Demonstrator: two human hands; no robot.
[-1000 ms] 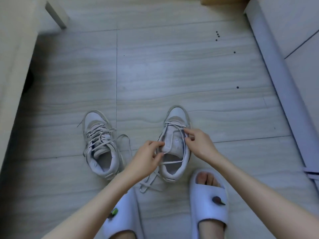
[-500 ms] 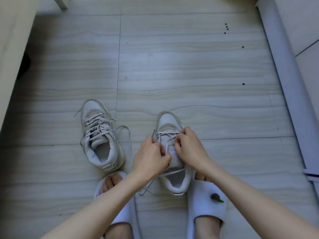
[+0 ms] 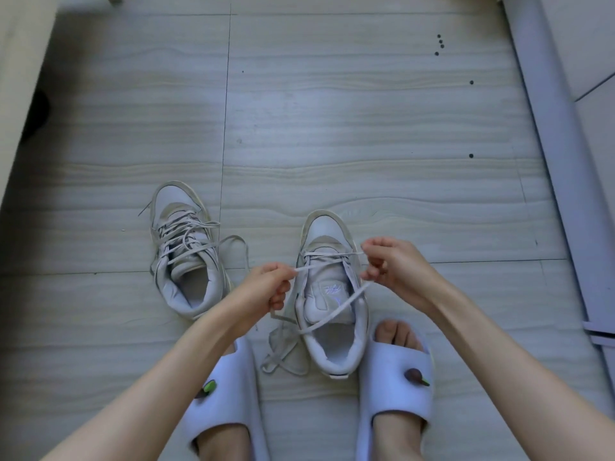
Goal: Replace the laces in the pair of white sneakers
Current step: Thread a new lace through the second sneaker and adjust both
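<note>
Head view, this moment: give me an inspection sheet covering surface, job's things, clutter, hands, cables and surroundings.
Surface: pale wood-grain floor, a few dark specks far right.
Job's things: right sneaker partly unlaced, its lace pulled out to both sides, slack piled beside the heel; left sneaker laced loosely, ends trailing on the floor.
Clutter: nothing seen.
Hands: left hand pinches one lace strand; right hand pinches the other.
Cables: nothing seen.
Surroundings: two slippers on the person's feet; pale furniture at left; grey panel at right.

Pale wood-grain floor tiles (image 3: 332,128) fill the view. Beige furniture (image 3: 16,78) stands at nine o'clock, a grey baseboard (image 3: 549,144) at three.
</note>
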